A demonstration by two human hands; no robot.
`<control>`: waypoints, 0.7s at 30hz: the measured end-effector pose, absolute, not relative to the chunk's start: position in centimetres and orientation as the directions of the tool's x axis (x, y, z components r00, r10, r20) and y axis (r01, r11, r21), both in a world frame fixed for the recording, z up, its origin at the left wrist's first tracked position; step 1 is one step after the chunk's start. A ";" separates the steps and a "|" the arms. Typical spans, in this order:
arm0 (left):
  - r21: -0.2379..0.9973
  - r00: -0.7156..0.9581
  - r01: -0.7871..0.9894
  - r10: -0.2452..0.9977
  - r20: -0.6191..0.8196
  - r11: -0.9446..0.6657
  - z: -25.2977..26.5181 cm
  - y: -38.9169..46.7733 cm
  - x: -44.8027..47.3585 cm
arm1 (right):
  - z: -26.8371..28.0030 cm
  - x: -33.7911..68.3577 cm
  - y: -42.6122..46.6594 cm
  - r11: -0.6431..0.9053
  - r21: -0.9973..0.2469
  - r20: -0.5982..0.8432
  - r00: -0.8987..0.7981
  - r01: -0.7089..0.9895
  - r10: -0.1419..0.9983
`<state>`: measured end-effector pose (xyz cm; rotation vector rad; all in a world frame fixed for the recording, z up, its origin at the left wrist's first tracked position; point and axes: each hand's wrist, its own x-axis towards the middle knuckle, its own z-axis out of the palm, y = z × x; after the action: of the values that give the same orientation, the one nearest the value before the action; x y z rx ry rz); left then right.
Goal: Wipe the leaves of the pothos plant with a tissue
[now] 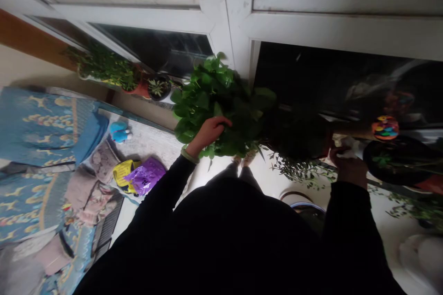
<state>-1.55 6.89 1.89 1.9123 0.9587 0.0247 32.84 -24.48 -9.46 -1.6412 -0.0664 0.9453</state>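
Note:
A large bushy green plant [199, 94] stands on the window ledge in front of me. My left hand [210, 134] reaches into its near side, fingers curled around among the leaves; the fingertips are partly hidden. To the right, in shadow, my right hand [349, 166] is closed on a crumpled white tissue [350, 146]. That hand is beside a dark pot with darker foliage [297, 133], whose details are hard to make out.
White window frames [235, 18] rise behind the plants. Smaller potted plants [157, 86] line the ledge at left. At right are a colourful round ornament [385, 127] and a black pot [398, 159]. A blue toy [119, 132] and a purple bag [147, 175] lie at left.

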 end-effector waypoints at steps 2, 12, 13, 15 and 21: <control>0.812 0.712 0.560 0.597 -0.369 -0.165 2.1 7.0 -1.4 | -10.2 33.1 -25.7 -0.256 -0.810 -0.586 0.742 -0.527 0.325; 0.762 0.647 0.611 0.692 -0.322 -0.217 -0.6 4.4 2.5 | -3.2 24.1 -17.7 -0.277 -0.856 -0.513 0.643 -0.437 0.569; 0.752 0.657 0.615 0.681 -0.323 -0.237 -0.7 3.9 2.8 | -2.5 23.0 -15.8 -0.283 -0.878 -0.475 0.632 -0.385 0.613; 0.724 0.697 0.618 0.638 -0.326 -0.306 -0.8 2.7 3.2 | -1.4 21.3 -12.1 -0.269 -0.903 -0.426 0.605 -0.336 0.673; 0.681 0.843 0.500 0.480 -0.242 -0.536 -1.9 -1.0 5.6 | -0.9 20.8 -4.6 -0.161 -0.987 -0.130 0.508 0.018 0.851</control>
<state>5.61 -1.01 -1.89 2.2242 0.7099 -0.0325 20.77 -4.56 -0.89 -1.5669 -0.7709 0.8793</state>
